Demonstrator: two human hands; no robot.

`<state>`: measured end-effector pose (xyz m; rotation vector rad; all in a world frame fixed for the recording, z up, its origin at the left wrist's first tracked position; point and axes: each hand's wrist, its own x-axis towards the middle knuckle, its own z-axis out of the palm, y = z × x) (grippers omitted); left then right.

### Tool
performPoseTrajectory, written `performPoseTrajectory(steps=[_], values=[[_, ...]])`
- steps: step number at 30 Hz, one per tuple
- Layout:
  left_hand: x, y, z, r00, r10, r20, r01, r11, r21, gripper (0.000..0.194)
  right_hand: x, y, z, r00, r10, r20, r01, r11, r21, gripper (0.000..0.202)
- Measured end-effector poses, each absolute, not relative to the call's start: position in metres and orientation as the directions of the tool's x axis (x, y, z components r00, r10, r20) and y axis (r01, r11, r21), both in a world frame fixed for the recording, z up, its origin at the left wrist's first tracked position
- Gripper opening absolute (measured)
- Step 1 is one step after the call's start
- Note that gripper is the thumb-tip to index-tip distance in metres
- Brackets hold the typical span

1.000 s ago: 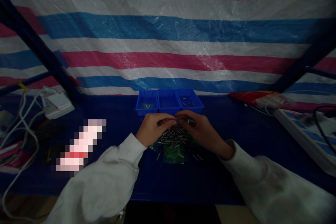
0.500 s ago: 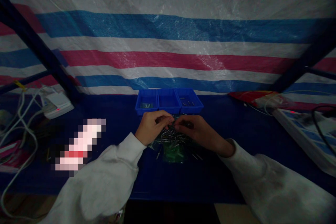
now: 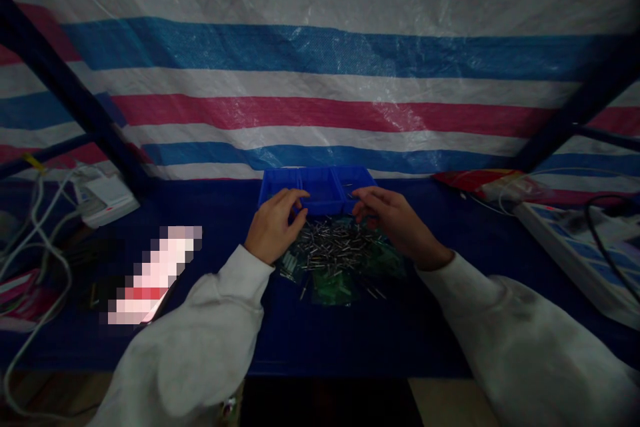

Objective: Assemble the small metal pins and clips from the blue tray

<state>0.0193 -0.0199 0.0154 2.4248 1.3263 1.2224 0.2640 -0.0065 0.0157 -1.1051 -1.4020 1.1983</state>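
A pile of thin metal pins (image 3: 334,247) lies mid-table among small plastic bags. My left hand (image 3: 274,223) hovers at the pile's left, before the left compartment of a blue plastic bin (image 3: 320,192); its thumb and fingers are apart with nothing visible between them. Over the front of the right compartment is my right hand (image 3: 395,220), its fingertips drawn together; whatever they pinch is too small and dark to make out. A bag of green pieces (image 3: 333,288) sits at the pile's near edge. Another clear bag (image 3: 291,261) lies below my left hand.
At left are a pixelated bright oblong (image 3: 150,277), white cables (image 3: 43,227) and a white box (image 3: 107,197). A large white case (image 3: 575,260) and a red packet (image 3: 480,181) lie at right. Striped sheeting (image 3: 320,53) hangs behind the blue table (image 3: 310,347).
My hands, together over the pile before, have moved apart. The left went left and its fingers opened; the right moved right and up to the bin. The pile shows more fully.
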Motion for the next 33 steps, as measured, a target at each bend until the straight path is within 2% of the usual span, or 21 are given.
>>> performPoseTrajectory(steps=[2, 4, 8, 11, 14, 18, 22, 28, 33], values=[[0.012, -0.016, 0.017, 0.336, 0.788, 0.516, 0.687, -0.580, 0.438, 0.013, 0.263, -0.011, 0.018, -0.236, 0.961, 0.144, 0.186, 0.190, -0.964, 0.031], [0.004, -0.011, 0.020, 0.381, 0.830, 0.406, 0.689, -0.548, 0.474, 0.012, 0.260, -0.018, 0.020, -0.346, 0.917, 0.196, 0.321, 0.312, -0.894, 0.027], [-0.011, -0.004, 0.021, 0.481, 0.861, 0.166, 0.675, -0.485, 0.556, 0.017, 0.253, -0.031, 0.018, -0.507, 0.795, 0.332, 0.506, 0.587, -0.632, 0.016], [-0.018, -0.002, 0.019, 0.545, 0.838, -0.004, 0.678, -0.438, 0.590, 0.025, 0.250, -0.036, 0.013, -0.623, 0.690, 0.368, 0.555, 0.722, -0.414, 0.014], [-0.022, -0.002, 0.016, 0.565, 0.822, -0.076, 0.686, -0.417, 0.596, 0.034, 0.250, -0.038, 0.009, -0.697, 0.618, 0.364, 0.559, 0.786, -0.264, 0.016], [-0.024, -0.004, 0.015, 0.591, 0.800, -0.102, 0.674, -0.420, 0.608, 0.041, 0.251, -0.038, 0.008, -0.714, 0.607, 0.349, 0.567, 0.794, -0.220, 0.016], [-0.022, -0.008, 0.015, 0.634, 0.769, -0.076, 0.665, -0.493, 0.560, 0.049, 0.252, -0.037, 0.007, -0.722, 0.604, 0.336, 0.570, 0.796, -0.207, 0.017], [-0.014, -0.013, 0.017, 0.625, 0.774, -0.103, 0.712, -0.511, 0.482, 0.039, 0.252, -0.036, 0.006, -0.722, 0.623, 0.300, 0.596, 0.781, -0.188, 0.017], [-0.012, -0.015, 0.020, 0.608, 0.776, -0.171, 0.718, -0.444, 0.536, 0.034, 0.251, -0.037, 0.007, -0.712, 0.621, 0.327, 0.594, 0.782, -0.189, 0.017]])
